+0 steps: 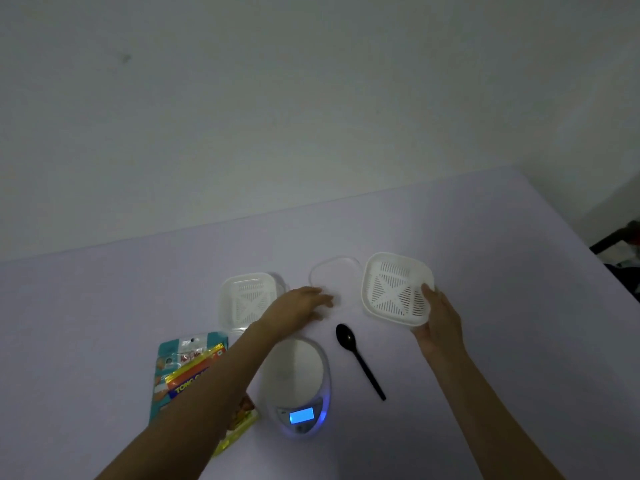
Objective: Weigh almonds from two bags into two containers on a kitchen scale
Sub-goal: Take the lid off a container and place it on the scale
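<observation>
right hand (438,318): you grip the tilted slotted basket (396,288) by its near corner, thumb on the rim, lifted toward the table's (104,323) right side
left hand (300,304): fingers spread flat, palm down, touching the clear lid (334,276) mid-table; holding nothing
second basket (250,299): sits in its clear tub left of your left hand
scale (297,384): near edge, centre, display lit blue, pan bare
spoon (358,358): black, lying just right of the scale
bags (185,367): two, overlapped, near-left, partly under your left forearm
almonds: cannot tell
</observation>
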